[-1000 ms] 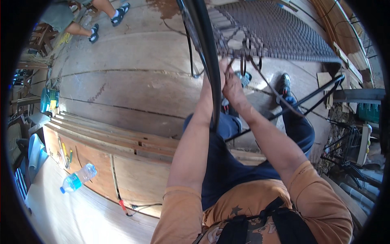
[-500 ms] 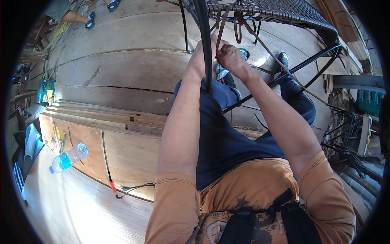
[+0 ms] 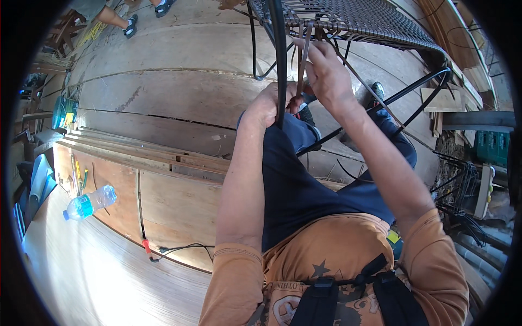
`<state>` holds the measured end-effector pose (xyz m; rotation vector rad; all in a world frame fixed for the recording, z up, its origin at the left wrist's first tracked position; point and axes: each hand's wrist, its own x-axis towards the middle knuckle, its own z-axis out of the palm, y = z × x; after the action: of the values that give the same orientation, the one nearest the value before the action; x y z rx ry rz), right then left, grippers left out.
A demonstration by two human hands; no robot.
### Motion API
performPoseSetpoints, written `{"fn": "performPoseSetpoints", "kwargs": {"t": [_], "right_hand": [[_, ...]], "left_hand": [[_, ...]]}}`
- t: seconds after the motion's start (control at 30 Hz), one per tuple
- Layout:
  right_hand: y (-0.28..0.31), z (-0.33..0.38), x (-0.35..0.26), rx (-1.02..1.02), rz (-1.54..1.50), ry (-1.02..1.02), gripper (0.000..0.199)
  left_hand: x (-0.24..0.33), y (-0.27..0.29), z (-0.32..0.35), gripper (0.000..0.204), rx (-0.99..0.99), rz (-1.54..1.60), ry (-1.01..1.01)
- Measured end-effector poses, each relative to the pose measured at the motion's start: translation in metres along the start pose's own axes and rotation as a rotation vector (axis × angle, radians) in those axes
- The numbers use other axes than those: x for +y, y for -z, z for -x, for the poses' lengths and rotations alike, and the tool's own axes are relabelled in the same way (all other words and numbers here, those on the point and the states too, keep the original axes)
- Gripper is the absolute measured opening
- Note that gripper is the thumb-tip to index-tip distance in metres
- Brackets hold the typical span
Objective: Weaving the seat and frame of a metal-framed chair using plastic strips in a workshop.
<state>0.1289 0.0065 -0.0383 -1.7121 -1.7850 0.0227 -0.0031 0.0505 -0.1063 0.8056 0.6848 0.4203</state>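
A dark brown woven chair [image 3: 359, 20] on a black metal tube frame [image 3: 280, 60] stands before me, its weave at the upper edge of the view. Flat brown weaving strips [image 3: 304, 61] hang down from the weave's near edge. My left hand [image 3: 271, 103], beside the upright tube, is closed on the lower part of a strip; the tube partly hides its fingers. Higher up, my right hand [image 3: 330, 76] is just below the woven edge, its bent fingers closed around the strips there. A longer brown strip [image 3: 375, 95] trails down to the right past my right forearm.
At left, a plastic bottle [image 3: 92, 202] lies on a wooden surface, near a red-handled tool [image 3: 146, 245] with a black cord. Long wooden slats [image 3: 147, 149] run beside my legs. Another person's feet [image 3: 130, 26] show at upper left. Cables [image 3: 462, 209] tangle at right.
My hands, close together before, are now apart: the right has risen to the woven edge and the left has dropped lower along the strip. The chair appears slightly shifted in view.
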Motion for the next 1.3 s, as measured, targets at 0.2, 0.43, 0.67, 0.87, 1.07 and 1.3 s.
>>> {"fn": "performPoseSetpoints", "kwargs": {"t": [0.2, 0.43, 0.67, 0.87, 1.07, 1.3], "right_hand": [[0.012, -0.025, 0.006, -0.189, 0.439, 0.269, 0.05], [0.052, -0.042, 0.003, -0.01, -0.034, 0.173, 0.02], [0.097, -0.111, 0.001, 0.062, 0.085, -0.011, 0.017], [0.062, -0.107, 0.016, -0.125, 0.131, 0.076, 0.023], [0.075, -0.114, 0.021, -0.21, -0.169, 0.06, 0.022], [0.065, -0.079, -0.001, 0.007, -0.151, 0.045, 0.02]], "left_hand": [[0.011, -0.002, 0.005, 0.026, -0.214, 0.029, 0.119], [0.006, -0.028, 0.055, 0.027, 0.577, 0.511, -0.518], [0.001, -0.109, 0.047, 0.025, 0.529, -0.089, -0.696], [0.039, -0.103, -0.044, 0.023, 0.685, 0.31, -0.894], [0.029, -0.106, -0.042, 0.014, 0.727, 0.125, -0.922], [0.045, -0.101, -0.01, 0.024, 0.455, -0.008, -1.011]]}}
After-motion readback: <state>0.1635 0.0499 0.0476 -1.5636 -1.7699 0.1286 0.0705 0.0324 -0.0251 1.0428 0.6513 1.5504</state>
